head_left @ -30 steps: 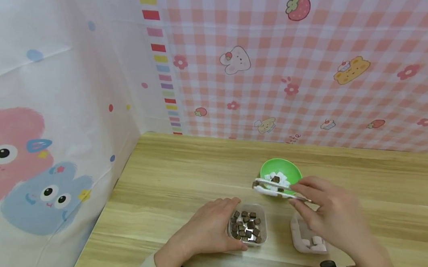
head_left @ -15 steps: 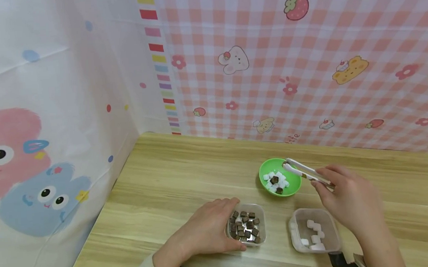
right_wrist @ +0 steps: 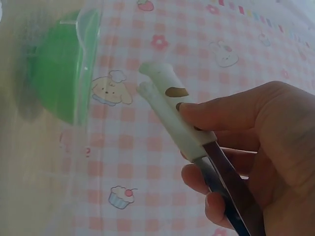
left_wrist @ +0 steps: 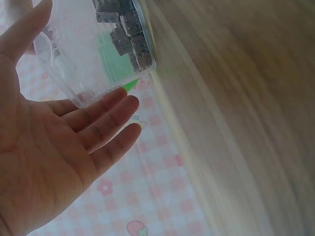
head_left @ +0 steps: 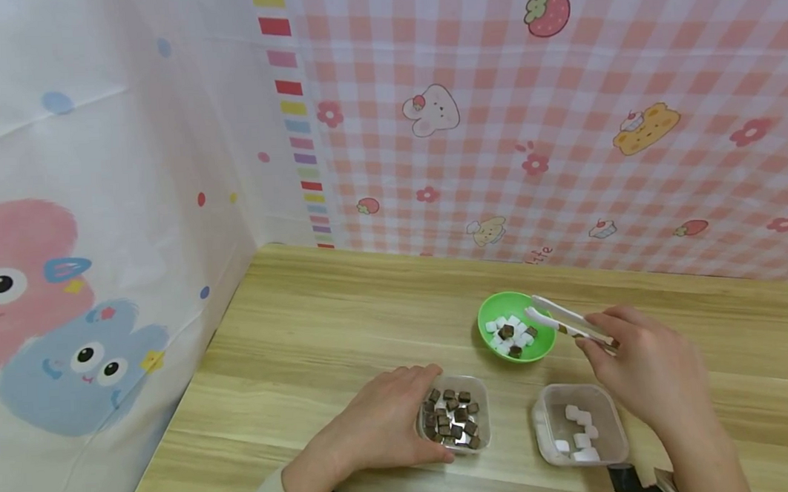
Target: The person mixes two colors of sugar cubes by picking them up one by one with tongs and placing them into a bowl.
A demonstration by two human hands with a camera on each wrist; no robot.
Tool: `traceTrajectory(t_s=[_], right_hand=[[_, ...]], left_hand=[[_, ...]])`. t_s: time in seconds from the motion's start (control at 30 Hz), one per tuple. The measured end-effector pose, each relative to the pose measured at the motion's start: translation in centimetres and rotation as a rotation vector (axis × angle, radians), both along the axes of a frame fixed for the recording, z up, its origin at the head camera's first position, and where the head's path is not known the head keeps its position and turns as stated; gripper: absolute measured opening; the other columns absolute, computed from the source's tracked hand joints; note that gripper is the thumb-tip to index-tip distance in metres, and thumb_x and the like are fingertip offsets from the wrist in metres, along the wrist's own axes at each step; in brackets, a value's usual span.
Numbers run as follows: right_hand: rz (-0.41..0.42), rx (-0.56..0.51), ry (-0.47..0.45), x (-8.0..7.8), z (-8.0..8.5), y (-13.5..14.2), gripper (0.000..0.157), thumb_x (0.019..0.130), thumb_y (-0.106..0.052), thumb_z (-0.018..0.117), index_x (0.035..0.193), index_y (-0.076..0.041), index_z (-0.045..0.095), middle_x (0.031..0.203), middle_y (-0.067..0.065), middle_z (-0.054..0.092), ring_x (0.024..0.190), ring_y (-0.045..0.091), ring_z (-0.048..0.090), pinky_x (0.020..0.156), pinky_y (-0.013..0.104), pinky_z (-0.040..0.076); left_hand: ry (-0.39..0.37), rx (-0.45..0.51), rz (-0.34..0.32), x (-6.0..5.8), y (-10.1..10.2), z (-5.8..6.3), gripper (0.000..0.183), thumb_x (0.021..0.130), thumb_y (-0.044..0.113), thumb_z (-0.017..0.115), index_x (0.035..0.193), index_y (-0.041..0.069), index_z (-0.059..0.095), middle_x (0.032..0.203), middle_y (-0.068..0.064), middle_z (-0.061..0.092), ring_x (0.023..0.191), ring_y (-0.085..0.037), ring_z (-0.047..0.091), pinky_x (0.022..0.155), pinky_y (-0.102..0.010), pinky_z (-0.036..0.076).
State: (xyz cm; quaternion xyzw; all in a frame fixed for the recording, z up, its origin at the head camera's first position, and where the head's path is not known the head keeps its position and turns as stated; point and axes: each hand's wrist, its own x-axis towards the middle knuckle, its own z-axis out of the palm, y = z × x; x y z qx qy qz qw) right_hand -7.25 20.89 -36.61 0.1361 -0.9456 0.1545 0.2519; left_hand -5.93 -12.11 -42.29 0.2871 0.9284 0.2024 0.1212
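One clear tub (head_left: pixel 484 422) clasped in the left grip (head_left: pixel 388 417) — tongs (right_wrist: pixel 171 119) pinched in the right grip (head_left: pixel 643 363).

On the counter (head_left: pixel 272 341), your bowl (head_left: pixel 504 303) sits farthest back, in front of the hanging cloth (head_left: pixel 534 105), with small pieces (head_left: pixel 521 340) in it. Nearer you stand two tubs: the left tub (head_left: pixel 485 419), holding cubes (head_left: pixel 456 431), and the right tub (head_left: pixel 607 420), holding blocks (head_left: pixel 581 440). Your left grip (head_left: pixel 383 417) is at the left tub's left side; your right grip (head_left: pixel 648 366), with the tongs (head_left: pixel 563 312), is right of the bowl.
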Motion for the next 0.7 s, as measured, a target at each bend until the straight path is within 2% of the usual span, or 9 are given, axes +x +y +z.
traceTrajectory(t_s=[0.17,0.33,0.43,0.5,0.57,0.7], right_hand=[[0.032,-0.022,0.054,0.6,0.5,-0.6,0.035,0.069,-0.009,0.091,0.103,-0.005,0.082,0.096,0.009,0.075,0.058,0.021,0.066,0.043,0.033,0.039],[0.107,-0.019,0.149,1.3,1.1,-1.6,0.037,0.067,-0.014,0.09,0.102,-0.006,0.082,0.096,0.004,0.076,0.055,0.016,0.064,0.042,0.028,0.037],[0.157,-0.013,0.173,1.7,1.4,-2.2,0.035,0.069,-0.017,0.087,0.102,-0.005,0.082,0.096,0.004,0.075,0.06,0.017,0.066,0.044,0.026,0.041],[0.189,-0.011,0.168,2.0,1.5,-2.7,0.034,0.073,-0.02,0.084,0.103,-0.004,0.081,0.098,0.004,0.075,0.062,0.017,0.067,0.047,0.027,0.044],[0.217,-0.006,0.158,2.3,1.5,-3.1,0.033,0.082,-0.027,0.078,0.105,-0.003,0.08,0.099,0.003,0.075,0.067,0.019,0.069,0.049,0.031,0.048],[0.268,0.006,0.146,2.8,1.5,-3.9,0.045,0.097,-0.043,0.058,0.106,-0.005,0.08,0.1,0.003,0.075,0.075,0.021,0.072,0.054,0.037,0.054]], left_hand=[[0.002,0.002,0.0,0.0,0.0,0.0,0.108,0.076,0.064,0.086,0.156,0.008,0.043,0.154,-0.009,0.054,0.14,-0.027,0.051,0.119,-0.047,0.038],[0.005,0.002,-0.002,0.0,0.0,0.0,0.108,0.075,0.064,0.086,0.156,0.007,0.043,0.153,-0.01,0.054,0.14,-0.027,0.052,0.118,-0.047,0.039],[0.008,0.003,-0.002,0.0,0.0,0.0,0.108,0.075,0.064,0.086,0.156,0.007,0.043,0.153,-0.01,0.055,0.139,-0.027,0.052,0.118,-0.047,0.039],[0.01,0.002,-0.003,0.0,0.0,0.0,0.108,0.075,0.064,0.086,0.156,0.007,0.043,0.152,-0.01,0.055,0.139,-0.027,0.052,0.118,-0.047,0.039],[0.012,0.001,-0.002,0.0,0.0,0.0,0.108,0.075,0.064,0.087,0.156,0.007,0.043,0.153,-0.01,0.055,0.139,-0.027,0.052,0.118,-0.047,0.039],[0.021,-0.001,-0.004,0.0,0.0,0.0,0.107,0.075,0.064,0.087,0.155,0.008,0.044,0.152,-0.01,0.056,0.138,-0.026,0.053,0.118,-0.046,0.04]])
